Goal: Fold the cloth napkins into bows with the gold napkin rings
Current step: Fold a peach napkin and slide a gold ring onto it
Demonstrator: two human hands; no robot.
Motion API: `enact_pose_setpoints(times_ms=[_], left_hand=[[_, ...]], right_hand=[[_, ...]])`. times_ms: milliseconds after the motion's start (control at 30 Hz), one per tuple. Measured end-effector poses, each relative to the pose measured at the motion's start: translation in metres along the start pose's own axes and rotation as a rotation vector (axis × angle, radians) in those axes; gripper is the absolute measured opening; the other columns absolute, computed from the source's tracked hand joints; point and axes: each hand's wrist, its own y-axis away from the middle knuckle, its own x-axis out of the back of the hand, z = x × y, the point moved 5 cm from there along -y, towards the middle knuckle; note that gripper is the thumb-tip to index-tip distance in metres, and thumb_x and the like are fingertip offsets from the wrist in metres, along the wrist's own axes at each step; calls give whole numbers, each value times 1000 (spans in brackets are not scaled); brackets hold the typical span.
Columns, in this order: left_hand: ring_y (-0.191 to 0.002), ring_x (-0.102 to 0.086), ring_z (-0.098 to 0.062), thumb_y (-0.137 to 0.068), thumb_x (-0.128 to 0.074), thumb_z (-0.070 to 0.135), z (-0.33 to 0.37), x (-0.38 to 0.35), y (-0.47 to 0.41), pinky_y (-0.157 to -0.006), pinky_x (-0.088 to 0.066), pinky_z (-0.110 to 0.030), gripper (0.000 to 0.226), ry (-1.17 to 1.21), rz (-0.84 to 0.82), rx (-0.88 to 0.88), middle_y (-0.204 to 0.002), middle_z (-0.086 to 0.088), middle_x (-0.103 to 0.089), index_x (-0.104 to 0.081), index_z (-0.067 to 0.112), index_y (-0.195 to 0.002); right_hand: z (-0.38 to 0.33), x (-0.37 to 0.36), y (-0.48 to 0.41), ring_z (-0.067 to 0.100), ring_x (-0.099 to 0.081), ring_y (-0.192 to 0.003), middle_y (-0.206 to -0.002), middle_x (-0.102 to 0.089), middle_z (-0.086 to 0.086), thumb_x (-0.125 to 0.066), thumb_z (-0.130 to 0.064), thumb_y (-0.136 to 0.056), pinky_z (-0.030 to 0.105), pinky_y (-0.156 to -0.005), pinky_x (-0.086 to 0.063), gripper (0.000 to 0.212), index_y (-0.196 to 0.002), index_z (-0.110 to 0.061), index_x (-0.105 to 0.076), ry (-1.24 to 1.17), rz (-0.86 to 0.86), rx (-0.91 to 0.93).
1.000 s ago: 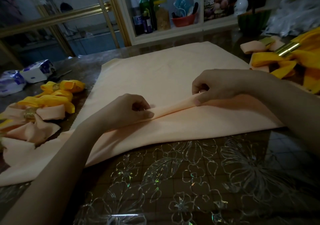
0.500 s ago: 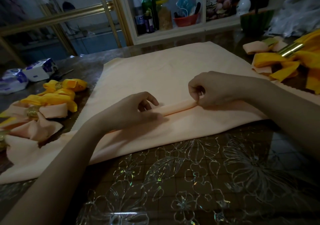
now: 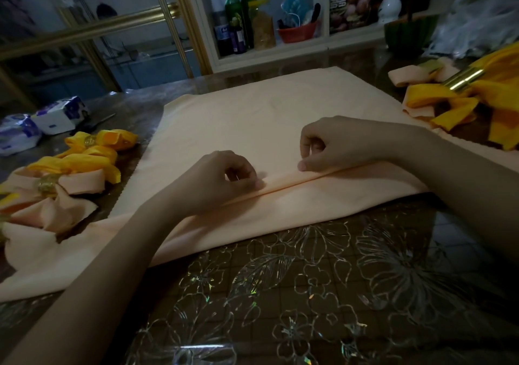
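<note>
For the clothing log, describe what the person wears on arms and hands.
The left hand and right hand are bare: no gloves, rings or watch seen. The left forearm and right forearm are bare too, no sleeve in view.

Hands on fold of peach napkin

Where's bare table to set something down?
Free: the floral table strip in front of the peach napkin; a strip behind it, toward the cabinet. Crowded: finished bows and tissue packs left, yellow napkins right.
</note>
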Motion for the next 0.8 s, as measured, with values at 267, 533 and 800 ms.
enact_pose_setpoints(times_ms=[267, 533, 800], left_hand=[[-81, -55, 1, -81, -67, 31, 1, -2, 2, -66, -43, -7, 8, 29, -43, 31, -91, 13, -61, -60, 31, -86], [-81, -56, 0, -75, -72, 35, 9, -1, 6, -71, -46, -17, 18, 21, -71, 3, -91, 11, -61, -58, 32, -86], [-79, -57, -2, -76, -67, 37, 20, -3, 10, -68, -42, -6, 18, 115, -162, -6, -84, 9, -65, -68, 20, -82]], right_hand=[[-7, -1, 1, 2, -51, -87, -92, -53, -17, -61, -23, -89, 18, -78, -40, 21, -110, -23, -63, -15, -80, 39], [-21, 0, 8, 8, -47, -74, -86, -52, -7, -66, -12, -80, 20, -63, -39, 24, -79, -32, -51, 21, -100, 64], [-23, -1, 18, 10, -54, -75, -85, -54, -7, -64, -19, -85, 25, -69, -45, 10, -88, -27, -59, 11, -358, -28]])
